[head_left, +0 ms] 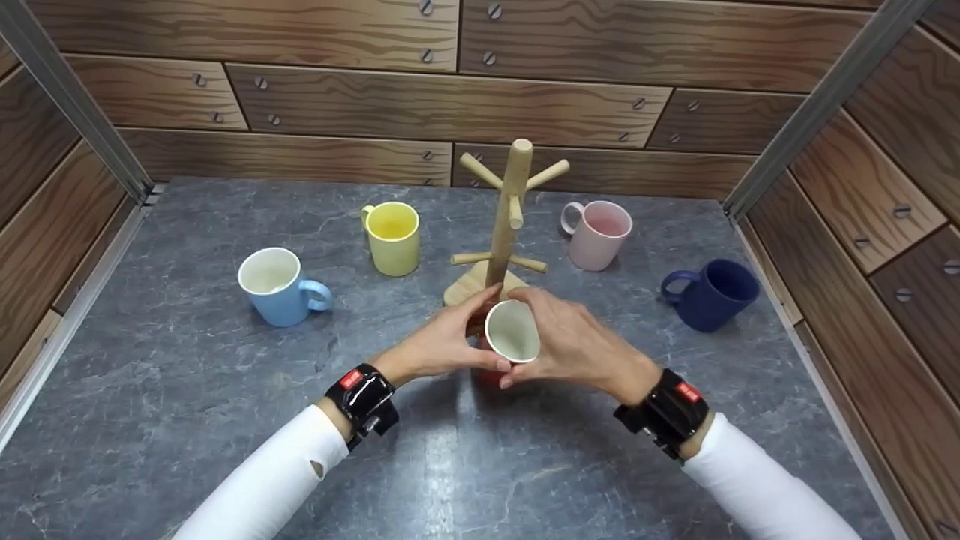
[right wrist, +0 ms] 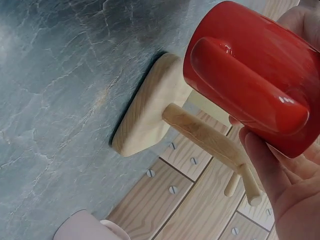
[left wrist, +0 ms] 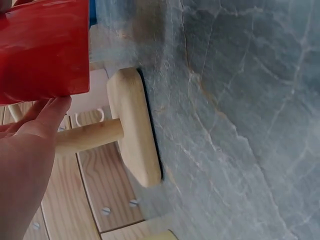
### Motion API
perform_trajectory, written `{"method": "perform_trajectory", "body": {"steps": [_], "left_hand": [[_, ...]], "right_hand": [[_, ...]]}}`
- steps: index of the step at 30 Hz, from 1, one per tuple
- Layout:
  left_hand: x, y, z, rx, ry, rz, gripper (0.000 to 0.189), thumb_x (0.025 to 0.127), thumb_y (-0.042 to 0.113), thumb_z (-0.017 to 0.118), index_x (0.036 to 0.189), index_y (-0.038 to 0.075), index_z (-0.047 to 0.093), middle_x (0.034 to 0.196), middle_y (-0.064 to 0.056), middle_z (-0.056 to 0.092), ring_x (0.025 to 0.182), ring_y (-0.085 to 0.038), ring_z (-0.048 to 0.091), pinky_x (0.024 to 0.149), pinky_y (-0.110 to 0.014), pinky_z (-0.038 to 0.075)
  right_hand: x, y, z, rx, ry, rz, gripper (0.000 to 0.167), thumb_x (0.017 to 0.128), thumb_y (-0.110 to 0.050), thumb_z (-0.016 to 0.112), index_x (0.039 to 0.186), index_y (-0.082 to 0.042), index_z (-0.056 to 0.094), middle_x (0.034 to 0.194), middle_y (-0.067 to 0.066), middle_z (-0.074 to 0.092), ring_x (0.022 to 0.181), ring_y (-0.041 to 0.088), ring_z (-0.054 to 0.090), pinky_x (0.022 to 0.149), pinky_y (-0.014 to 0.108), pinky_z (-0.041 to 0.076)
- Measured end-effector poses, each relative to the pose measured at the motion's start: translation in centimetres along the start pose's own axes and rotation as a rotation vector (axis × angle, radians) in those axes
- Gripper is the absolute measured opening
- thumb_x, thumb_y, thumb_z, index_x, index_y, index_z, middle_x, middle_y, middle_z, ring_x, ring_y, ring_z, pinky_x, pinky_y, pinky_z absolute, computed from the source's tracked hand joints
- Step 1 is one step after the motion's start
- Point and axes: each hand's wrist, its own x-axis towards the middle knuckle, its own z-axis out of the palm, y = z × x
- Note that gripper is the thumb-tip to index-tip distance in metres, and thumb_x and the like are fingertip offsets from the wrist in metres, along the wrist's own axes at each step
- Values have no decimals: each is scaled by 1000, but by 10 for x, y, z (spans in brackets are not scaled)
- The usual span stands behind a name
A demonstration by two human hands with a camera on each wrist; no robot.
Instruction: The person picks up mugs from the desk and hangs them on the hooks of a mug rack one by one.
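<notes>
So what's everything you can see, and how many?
Stand: 1, pale wood, centre
Red mug: 1, red, white inside, held in front of stand
Yellow mug: 1, yellow, back, left of stand
Pink mug: 1, pink, back, right of stand
Light blue mug: 1, light blue, left
Dark blue mug: 1, dark blue, far right
Table: 1, marbled grey, underneath
Walls: 3, brown planks, back and sides
Screw heads: many, grey, on walls
Metal posts: 2, grey, back corners
Wrist devices: 2, black, one per wrist
Sleeves: 2, white, bottom left and right
Left hand: 1, gripping red mug
Right hand: 1, gripping it too
</notes>
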Motion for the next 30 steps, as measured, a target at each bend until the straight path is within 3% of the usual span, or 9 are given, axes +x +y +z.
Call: {"method": "perform_trajectory", "body": {"steps": [2, 9, 13, 17, 25, 30], "left_hand": [[-1, 0, 0, -31, 2, -1, 110, 81, 20, 88, 165, 8, 18, 151, -14, 54, 135, -28, 56, 114, -47, 47], [-6, 1, -1, 47, 52, 40, 99, 83, 30, 85, 163, 24, 28, 142, -3, 59, 127, -19, 60, 111, -40, 50], [-7, -2, -3, 74, 92, 94, 86, 86, 25, 81, 160, 18, 37, 138, -8, 63, 122, -22, 63, 107, -43, 53], [-11, -4, -7, 94, 146, 102, 81, 86, 24, 81, 156, 11, 42, 138, -10, 64, 119, -23, 64, 105, -42, 53], [-22, -10, -32, -58, 225, 70, 77, 87, 20, 78, 155, 9, 43, 139, -18, 61, 117, -26, 64, 98, -30, 56], [-30, -12, -47, -137, 271, 75, 75, 90, 12, 73, 156, 4, 39, 143, -24, 55, 119, -27, 60, 96, -21, 54]], "right_hand": [[1, 0, 0, 6, 0, -3, 106, 66, -70, 84, 143, -8, 47, 126, 8, 64, 106, 24, 70, 86, 36, 62], [6, 0, -1, 67, 48, -2, 109, 64, -64, 89, 148, -11, 43, 139, 5, 55, 117, 19, 64, 95, 38, 59], [9, 0, 1, 87, 76, -5, 112, 65, -61, 90, 151, -8, 41, 143, 9, 53, 121, 21, 62, 100, 42, 57], [8, 1, 0, 102, 100, -15, 105, 69, -57, 89, 149, -6, 43, 142, 13, 54, 120, 22, 63, 99, 41, 58], [0, 9, -3, 124, 212, -41, 65, 78, -32, 90, 129, -5, 61, 120, 8, 67, 101, 16, 71, 86, 33, 63], [0, 6, 5, 87, 245, -56, 34, 89, -22, 81, 117, -7, 70, 105, 5, 74, 91, 14, 73, 79, 29, 64]]}}
